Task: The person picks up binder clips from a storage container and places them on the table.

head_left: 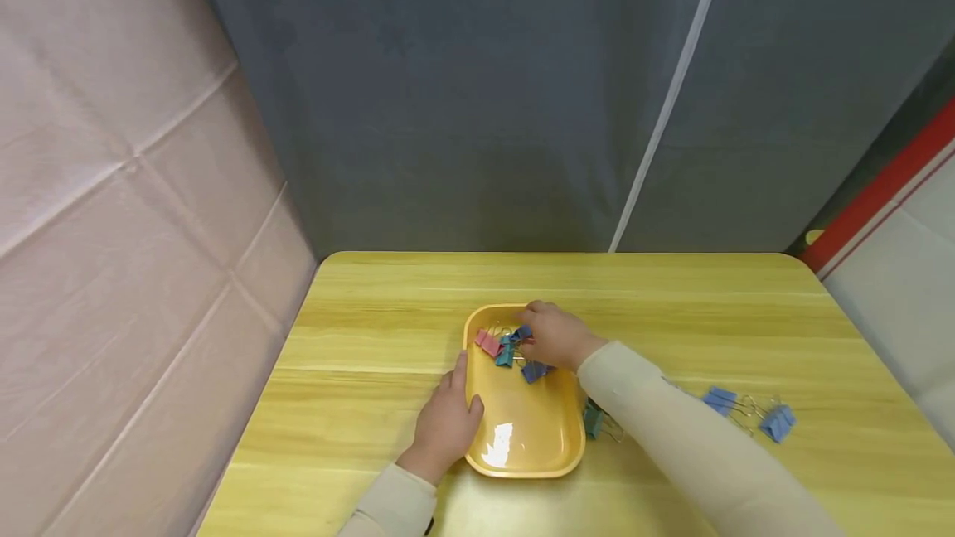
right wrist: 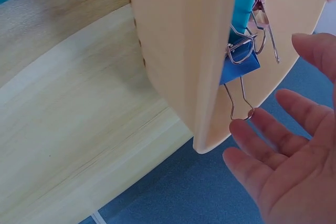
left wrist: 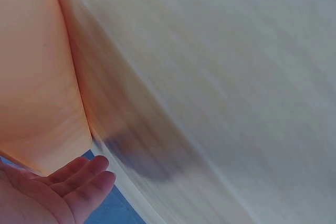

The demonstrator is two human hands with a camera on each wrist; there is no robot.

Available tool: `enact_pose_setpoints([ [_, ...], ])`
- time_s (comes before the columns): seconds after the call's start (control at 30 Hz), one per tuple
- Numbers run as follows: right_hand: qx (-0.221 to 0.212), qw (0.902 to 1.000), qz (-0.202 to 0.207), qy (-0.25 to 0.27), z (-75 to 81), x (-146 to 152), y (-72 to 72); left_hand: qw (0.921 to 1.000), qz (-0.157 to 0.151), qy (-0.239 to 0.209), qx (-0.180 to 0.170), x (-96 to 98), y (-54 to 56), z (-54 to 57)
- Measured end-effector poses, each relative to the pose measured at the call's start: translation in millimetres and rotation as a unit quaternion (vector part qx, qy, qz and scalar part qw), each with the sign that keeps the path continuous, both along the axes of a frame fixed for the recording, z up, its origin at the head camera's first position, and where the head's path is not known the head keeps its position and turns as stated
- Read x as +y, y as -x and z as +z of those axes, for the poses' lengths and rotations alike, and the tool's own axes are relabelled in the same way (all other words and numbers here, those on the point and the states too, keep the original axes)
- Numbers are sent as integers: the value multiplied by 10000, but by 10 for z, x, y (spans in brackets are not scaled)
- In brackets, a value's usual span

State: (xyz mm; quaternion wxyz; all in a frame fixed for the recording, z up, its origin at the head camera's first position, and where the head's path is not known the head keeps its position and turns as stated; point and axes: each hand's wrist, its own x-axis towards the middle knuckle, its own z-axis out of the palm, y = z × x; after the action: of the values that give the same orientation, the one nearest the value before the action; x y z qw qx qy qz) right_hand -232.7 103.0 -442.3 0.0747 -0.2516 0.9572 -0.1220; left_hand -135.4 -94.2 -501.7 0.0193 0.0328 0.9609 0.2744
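A yellow tray (head_left: 522, 429) lies on the table with several binder clips at its far end: a pink binder clip (head_left: 488, 343), a teal binder clip (head_left: 505, 352) and blue ones, such as a blue binder clip (head_left: 535, 371). My left hand (head_left: 446, 417) rests at the tray's left side, thumb by the rim; the left wrist view shows its fingers extended beside the wall. Over the far right corner reaches my right hand (head_left: 558, 336). In the right wrist view its fingers are spread, fingertips right at the wire handle of a blue binder clip (right wrist: 240, 66).
A dark green binder clip (head_left: 593, 419) lies against the tray's right side, partly behind my right sleeve. Farther right on the wooden table (head_left: 373, 338) are a blue clip (head_left: 719, 400) and another blue clip (head_left: 778, 423). A dark grey curtain (head_left: 462, 106) hangs behind the table.
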Motion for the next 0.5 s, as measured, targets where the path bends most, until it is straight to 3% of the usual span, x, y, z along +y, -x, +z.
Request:
enact_pose_setpoints([
  [0.23,-109,9998,28,-175,-5,-24,35,10000,8,-6,4,12,-28,17],
  [0.5,-426,9984,-236,-287,-11,-54,62,10000,29,-6,0,24,-38,-19],
])
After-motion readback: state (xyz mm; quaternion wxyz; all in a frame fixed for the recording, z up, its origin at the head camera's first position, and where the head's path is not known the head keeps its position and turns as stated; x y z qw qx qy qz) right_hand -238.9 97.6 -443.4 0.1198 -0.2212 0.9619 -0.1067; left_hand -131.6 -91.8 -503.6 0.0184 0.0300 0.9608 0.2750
